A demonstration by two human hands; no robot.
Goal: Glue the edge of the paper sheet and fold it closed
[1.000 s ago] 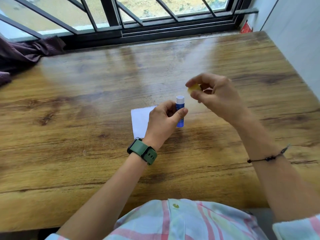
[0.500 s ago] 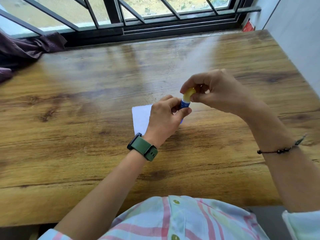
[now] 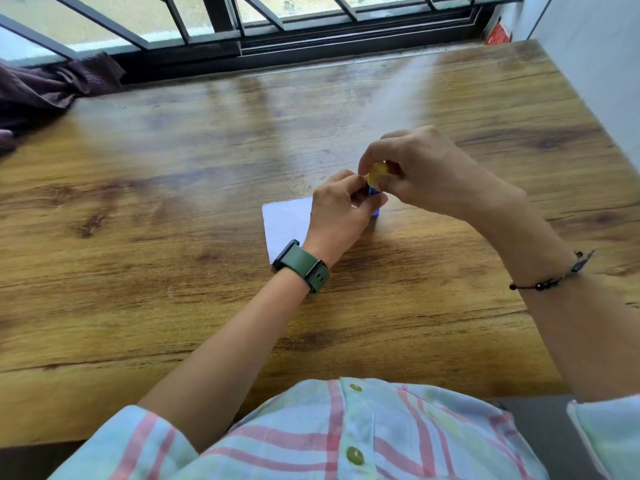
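Head view: left hand [image 3: 341,211] grip clamped on blue glue stick [image 3: 374,192] above worktop [image 3: 173,202]; right hand [image 3: 419,171] pinching yellow cap [image 3: 376,172] onto it. Paper [image 3: 285,223] flat beneath left hand. Risk: cap seats crooked, stick slips.

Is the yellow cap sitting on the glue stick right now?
Yes, the yellow cap sits on top of the blue glue stick, pinched by the right hand while the left hand grips the tube.

The paper sheet [image 3: 285,223] lies on the tabletop [image 3: 173,289]. Just right of the paper sheet stands the glue stick [image 3: 374,192]. Far left of the paper sheet and behind it, a cloth [image 3: 45,91] lies at the tabletop's window edge.
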